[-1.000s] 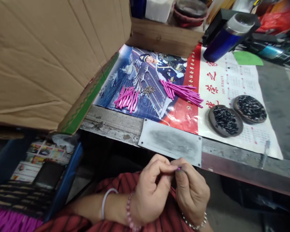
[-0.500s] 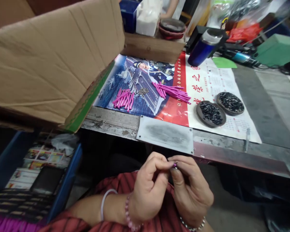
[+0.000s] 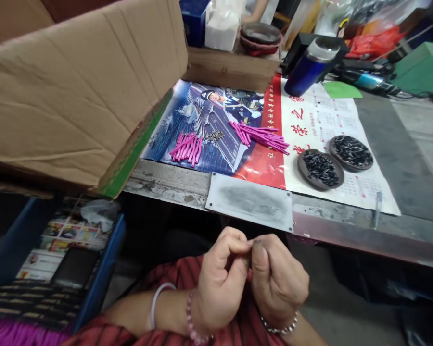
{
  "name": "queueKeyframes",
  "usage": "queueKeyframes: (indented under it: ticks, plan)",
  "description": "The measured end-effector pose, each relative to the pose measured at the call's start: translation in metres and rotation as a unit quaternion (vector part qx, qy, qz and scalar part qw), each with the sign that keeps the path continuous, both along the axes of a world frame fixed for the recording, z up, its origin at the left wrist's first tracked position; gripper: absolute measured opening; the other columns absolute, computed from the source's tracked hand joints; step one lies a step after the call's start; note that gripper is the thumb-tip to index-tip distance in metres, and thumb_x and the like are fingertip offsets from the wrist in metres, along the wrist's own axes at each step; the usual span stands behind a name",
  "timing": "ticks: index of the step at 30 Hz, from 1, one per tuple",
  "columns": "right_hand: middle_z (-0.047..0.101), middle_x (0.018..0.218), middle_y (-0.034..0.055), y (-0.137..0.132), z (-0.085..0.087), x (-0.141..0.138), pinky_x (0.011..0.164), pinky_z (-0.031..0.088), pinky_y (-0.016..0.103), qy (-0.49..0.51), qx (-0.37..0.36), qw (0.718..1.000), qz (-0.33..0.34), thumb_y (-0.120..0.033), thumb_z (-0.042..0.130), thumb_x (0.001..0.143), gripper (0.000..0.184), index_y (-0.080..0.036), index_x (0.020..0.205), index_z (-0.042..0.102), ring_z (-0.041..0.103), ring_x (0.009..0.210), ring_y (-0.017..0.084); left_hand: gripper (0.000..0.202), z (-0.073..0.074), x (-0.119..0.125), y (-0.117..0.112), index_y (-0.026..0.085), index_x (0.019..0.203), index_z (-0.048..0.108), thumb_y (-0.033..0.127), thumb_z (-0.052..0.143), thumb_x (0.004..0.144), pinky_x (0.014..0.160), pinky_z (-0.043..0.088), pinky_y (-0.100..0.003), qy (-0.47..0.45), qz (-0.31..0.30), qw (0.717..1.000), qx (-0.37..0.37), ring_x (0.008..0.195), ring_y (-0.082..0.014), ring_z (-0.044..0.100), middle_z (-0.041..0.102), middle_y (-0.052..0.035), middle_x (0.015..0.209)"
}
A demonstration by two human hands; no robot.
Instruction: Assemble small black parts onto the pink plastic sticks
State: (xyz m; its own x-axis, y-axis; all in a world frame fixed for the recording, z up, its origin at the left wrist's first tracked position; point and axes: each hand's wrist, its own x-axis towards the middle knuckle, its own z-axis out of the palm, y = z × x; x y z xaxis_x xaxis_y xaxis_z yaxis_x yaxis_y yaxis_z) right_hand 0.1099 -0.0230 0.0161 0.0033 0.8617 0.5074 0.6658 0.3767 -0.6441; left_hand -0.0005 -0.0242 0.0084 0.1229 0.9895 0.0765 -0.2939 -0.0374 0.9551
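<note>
My left hand (image 3: 223, 278) and my right hand (image 3: 278, 278) meet fingertip to fingertip over my lap. Both are closed in a pinch, thumbs against curled fingers. A small purple piece showed between them half a second ago; the fingertips now cover it. Just beyond my hands, at the table edge, lies a pale metal plate (image 3: 248, 201) with a dark smudge. Further off on a printed poster (image 3: 205, 166) are one bunch of magenta sticks (image 3: 187, 148), a second bunch of magenta sticks (image 3: 261, 136), and a small heap of metallic beads (image 3: 215, 136) between them.
Two round dishes, a near one (image 3: 341, 179) and a far one (image 3: 370, 163), hold small dark pieces. A pen (image 3: 377, 210) lies at the table edge. A big cardboard box (image 3: 82, 96) fills the left, above a blue bin (image 3: 103, 269). A blue tumbler (image 3: 305, 72) stands behind.
My right thumb has come up over the fingertips, and the purple piece is now hidden. The right hand has turned slightly inward; the left has hardly moved. The view has shifted a little.
</note>
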Motion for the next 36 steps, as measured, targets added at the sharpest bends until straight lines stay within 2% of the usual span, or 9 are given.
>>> queueKeyframes:
  ticks: [9, 12, 15, 16, 18, 21, 26, 31, 36]
  plan:
    - [0.060, 0.072, 0.0026, 0.009, -0.017, 0.010, 0.059, 0.042, 0.028, 0.008, 0.046, 0.997, -0.055, -0.019, 0.050, 0.101, 0.023, -0.020, 0.079, 0.058, 0.054, 0.063, 0.015, 0.013, 0.000, 0.008, 0.004, 0.020, 0.097, 0.063, 0.013, 0.052, 0.098, 0.075, 0.049, -0.024, 0.000, 0.011, 1.000, -0.011, 0.083, -0.0143, 0.057, 0.056, -0.0023, 0.091]
    - [0.049, 0.057, -0.0020, 0.013, -0.009, 0.010, 0.048, 0.035, 0.026, 0.082, -0.058, 0.995, -0.005, -0.025, 0.043, 0.105, 0.041, -0.020, 0.065, 0.050, 0.046, 0.049, 0.011, 0.012, -0.001, 0.008, 0.004, 0.019, 0.099, 0.063, 0.015, 0.052, 0.099, 0.070, 0.048, -0.024, 0.000, 0.005, 1.000, -0.027, 0.080, -0.0141, 0.057, 0.055, -0.0028, 0.091]
    - [0.037, 0.050, -0.0049, 0.014, -0.003, 0.010, 0.040, 0.030, 0.024, 0.247, -0.220, 0.941, 0.072, -0.046, 0.031, 0.108, 0.056, -0.021, 0.059, 0.042, 0.037, 0.041, 0.009, 0.013, -0.001, 0.006, 0.005, 0.020, 0.101, 0.064, 0.014, 0.053, 0.099, 0.070, 0.048, -0.024, -0.003, 0.008, 0.999, -0.031, 0.081, -0.0140, 0.057, 0.055, -0.0027, 0.091]
    - [0.038, 0.052, -0.0043, 0.013, -0.003, 0.010, 0.041, 0.030, 0.024, 0.276, -0.240, 0.927, 0.081, -0.054, 0.027, 0.106, 0.059, -0.021, 0.060, 0.043, 0.038, 0.042, 0.010, 0.013, -0.001, 0.006, 0.005, 0.020, 0.101, 0.065, 0.013, 0.053, 0.099, 0.071, 0.048, -0.024, -0.003, 0.010, 1.000, -0.029, 0.081, -0.0139, 0.057, 0.055, -0.0027, 0.091]
    - [0.045, 0.060, -0.0013, 0.012, -0.004, 0.010, 0.046, 0.033, 0.026, 0.256, -0.196, 0.944, 0.066, -0.062, 0.026, 0.103, 0.062, -0.019, 0.065, 0.049, 0.043, 0.051, 0.011, 0.014, 0.000, 0.005, 0.005, 0.020, 0.101, 0.066, 0.013, 0.055, 0.098, 0.070, 0.047, -0.023, -0.002, 0.009, 1.000, -0.023, 0.080, -0.0130, 0.056, 0.055, -0.0025, 0.091]
    - [0.047, 0.066, 0.0003, 0.011, -0.008, 0.012, 0.051, 0.032, 0.029, 0.173, -0.087, 0.979, 0.056, -0.048, 0.035, 0.107, 0.052, -0.019, 0.066, 0.049, 0.046, 0.057, 0.013, 0.013, 0.000, 0.005, 0.005, 0.020, 0.101, 0.066, 0.013, 0.055, 0.098, 0.068, 0.047, -0.022, 0.000, -0.002, 1.000, -0.013, 0.077, -0.0119, 0.055, 0.054, -0.0017, 0.089]
    - [0.050, 0.069, -0.0008, 0.012, -0.004, 0.013, 0.054, 0.037, 0.026, 0.154, -0.104, 0.979, 0.084, -0.017, 0.044, 0.103, 0.031, -0.020, 0.072, 0.050, 0.049, 0.059, 0.011, 0.014, -0.001, 0.004, 0.007, 0.020, 0.099, 0.065, 0.013, 0.053, 0.098, 0.071, 0.048, -0.023, -0.001, 0.001, 1.000, -0.019, 0.080, -0.0132, 0.057, 0.054, -0.0016, 0.089]
    - [0.056, 0.088, 0.0018, 0.012, -0.006, 0.015, 0.067, 0.048, 0.027, 0.198, -0.129, 0.969, 0.069, -0.017, 0.059, 0.095, 0.007, -0.022, 0.092, 0.054, 0.057, 0.079, 0.015, 0.012, -0.002, 0.003, 0.008, 0.020, 0.100, 0.066, 0.016, 0.055, 0.098, 0.074, 0.049, -0.024, -0.005, 0.017, 0.999, -0.028, 0.083, -0.0144, 0.059, 0.057, -0.0029, 0.093]
    - [0.060, 0.103, 0.0061, 0.003, -0.017, 0.022, 0.080, 0.053, 0.032, 0.211, -0.119, 0.967, 0.083, -0.026, 0.063, 0.095, 0.018, -0.021, 0.112, 0.059, 0.060, 0.097, 0.020, 0.011, -0.002, 0.003, 0.009, 0.019, 0.100, 0.066, 0.015, 0.056, 0.098, 0.076, 0.049, -0.025, -0.008, 0.023, 0.999, -0.048, 0.085, -0.0151, 0.059, 0.057, -0.0033, 0.092]
